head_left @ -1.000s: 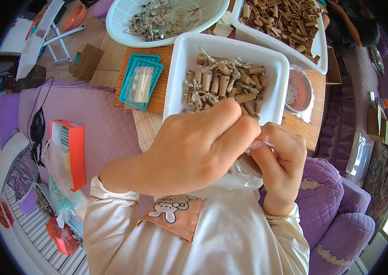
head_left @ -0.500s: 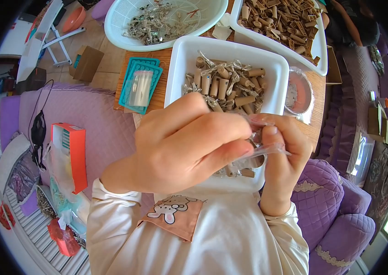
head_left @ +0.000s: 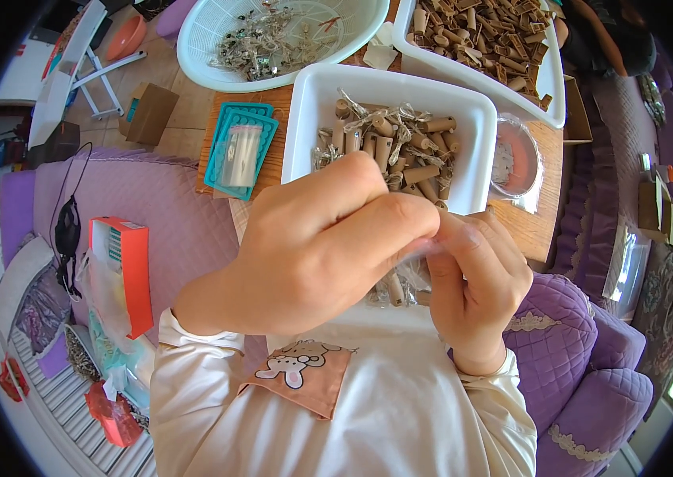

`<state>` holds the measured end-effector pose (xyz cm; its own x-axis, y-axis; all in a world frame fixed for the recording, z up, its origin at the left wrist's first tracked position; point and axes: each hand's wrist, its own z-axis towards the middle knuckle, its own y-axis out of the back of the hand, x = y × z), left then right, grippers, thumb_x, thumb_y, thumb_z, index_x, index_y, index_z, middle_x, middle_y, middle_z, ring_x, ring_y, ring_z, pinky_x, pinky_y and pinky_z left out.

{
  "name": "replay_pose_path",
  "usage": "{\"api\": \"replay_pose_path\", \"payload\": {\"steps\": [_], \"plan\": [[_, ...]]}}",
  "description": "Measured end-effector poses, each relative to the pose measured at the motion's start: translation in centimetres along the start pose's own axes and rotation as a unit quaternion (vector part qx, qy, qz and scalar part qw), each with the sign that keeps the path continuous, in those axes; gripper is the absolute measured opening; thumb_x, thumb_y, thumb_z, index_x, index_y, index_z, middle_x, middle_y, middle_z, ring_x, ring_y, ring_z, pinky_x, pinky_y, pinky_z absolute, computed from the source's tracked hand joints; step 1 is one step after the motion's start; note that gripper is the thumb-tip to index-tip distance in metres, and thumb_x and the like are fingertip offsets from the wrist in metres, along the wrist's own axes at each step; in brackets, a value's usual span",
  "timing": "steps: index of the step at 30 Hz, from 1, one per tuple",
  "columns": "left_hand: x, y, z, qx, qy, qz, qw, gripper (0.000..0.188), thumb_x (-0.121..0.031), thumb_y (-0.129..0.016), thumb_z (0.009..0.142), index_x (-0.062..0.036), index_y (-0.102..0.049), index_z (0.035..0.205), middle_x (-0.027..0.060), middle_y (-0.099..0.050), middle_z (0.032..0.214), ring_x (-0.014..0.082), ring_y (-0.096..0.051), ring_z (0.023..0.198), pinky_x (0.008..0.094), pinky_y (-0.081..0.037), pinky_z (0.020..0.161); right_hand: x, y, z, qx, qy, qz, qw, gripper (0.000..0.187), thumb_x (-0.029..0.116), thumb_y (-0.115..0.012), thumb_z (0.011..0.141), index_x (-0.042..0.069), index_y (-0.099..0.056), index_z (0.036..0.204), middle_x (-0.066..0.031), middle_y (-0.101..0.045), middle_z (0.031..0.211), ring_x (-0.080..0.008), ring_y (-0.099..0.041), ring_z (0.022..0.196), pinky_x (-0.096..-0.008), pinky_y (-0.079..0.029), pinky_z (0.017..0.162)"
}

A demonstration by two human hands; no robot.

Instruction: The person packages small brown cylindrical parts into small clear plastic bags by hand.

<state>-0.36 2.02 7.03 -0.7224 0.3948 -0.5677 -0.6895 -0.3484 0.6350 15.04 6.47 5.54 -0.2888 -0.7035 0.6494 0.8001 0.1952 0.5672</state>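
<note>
Over a white plastic tub (head_left: pixel 302 131), my two hands meet fingertip to fingertip. My left hand (head_left: pixel 317 246) is closed, its thumb and forefinger pinched on a small clear plastic wrapper (head_left: pixel 411 256). Curled fingers of my right hand (head_left: pixel 481 278) press against the same wrapper from the other side. Most of the wrapper is hidden by the fingers, and whether anything is in it I cannot tell. Inside the tub lie several brown tube-shaped pieces (head_left: pixel 421 173), many with twisted clear wrapping (head_left: pixel 400 119) around or beside them.
A pale basket (head_left: pixel 193 52) of small clear-and-dark pieces and a white tray (head_left: pixel 547 107) of loose brown parts stand behind. Teal trays (head_left: pixel 217 163) carry a clear container of pale sticks (head_left: pixel 241 155). A round clear tub (head_left: pixel 523 163) sits right. A person (head_left: pixel 603 36) is far right.
My hands have come closer together, and the right fingers have curled in over the wrapper. Less of the clear plastic shows than before.
</note>
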Motion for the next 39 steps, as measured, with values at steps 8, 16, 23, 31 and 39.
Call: {"api": "replay_pose_path", "payload": {"steps": [8, 16, 23, 31, 39], "plan": [[0.0, 0.0, 0.4, 0.094, -0.071, 0.074, 0.99, 0.02, 0.003, -0.064, 0.062, -0.0043, -0.054, 0.077, 0.0035, -0.04, 0.064, 0.0156, -0.043, 0.047, 0.0268, -0.036, 0.039, 0.0, 1.0, 0.0, 0.07, -0.051, 0.019, 0.996, 0.016, -0.005, -0.06, 0.062, 0.002, -0.059, 0.077, -0.0073, -0.055, 0.062, -0.0215, -0.049, 0.053, -0.0294, -0.039, 0.047], [0.0, 0.5, -0.5, 0.12, -0.194, 0.136, 0.964, 0.019, -0.002, -0.059, 0.064, -0.0031, -0.051, 0.081, 0.0019, -0.031, 0.062, 0.0126, -0.04, 0.044, 0.0255, -0.034, 0.035, -0.1, 2.1, -0.1, 0.136, -0.232, 0.313, 0.911, 0.003, 0.0, -0.056, 0.075, -0.001, -0.059, 0.076, -0.0092, -0.055, 0.059, -0.017, -0.053, 0.054, -0.0271, -0.04, 0.048], [0.5, 1.3, -1.1, 0.139, -0.228, 0.139, 0.953, 0.022, -0.001, -0.059, 0.062, -0.0039, -0.05, 0.081, 0.0017, -0.034, 0.062, 0.0129, -0.04, 0.045, 0.025, -0.034, 0.035, -1.0, 2.2, -0.1, -0.027, -0.333, 0.472, 0.816, 0.018, 0.007, -0.044, 0.085, -0.001, -0.057, 0.076, -0.0029, -0.057, 0.066, -0.0096, -0.055, 0.06, -0.0206, -0.043, 0.053], [0.8, 2.9, 0.2, 0.036, -0.135, 0.006, 0.99, 0.023, -0.017, -0.073, 0.068, -0.0049, -0.057, 0.078, 0.0004, -0.049, 0.061, 0.0122, -0.038, 0.046, 0.0239, -0.029, 0.039, -0.3, 1.2, -0.9, 0.011, -0.243, 0.353, 0.903, 0.016, 0.004, -0.045, 0.086, -0.004, -0.058, 0.086, -0.0059, -0.061, 0.074, -0.0076, -0.055, 0.069, -0.0195, -0.043, 0.062], [0.2, 1.6, 0.8, 0.017, -0.148, 0.001, 0.989, 0.023, -0.013, -0.075, 0.06, -0.0066, -0.064, 0.079, -0.001, -0.044, 0.06, 0.0115, -0.035, 0.047, 0.0232, -0.028, 0.039, 0.6, 0.7, -0.9, 0.004, -0.098, 0.208, 0.973, 0.008, -0.003, -0.055, 0.075, -0.002, -0.06, 0.081, -0.0082, -0.055, 0.068, -0.0147, -0.051, 0.055, -0.0243, -0.039, 0.051]]}}
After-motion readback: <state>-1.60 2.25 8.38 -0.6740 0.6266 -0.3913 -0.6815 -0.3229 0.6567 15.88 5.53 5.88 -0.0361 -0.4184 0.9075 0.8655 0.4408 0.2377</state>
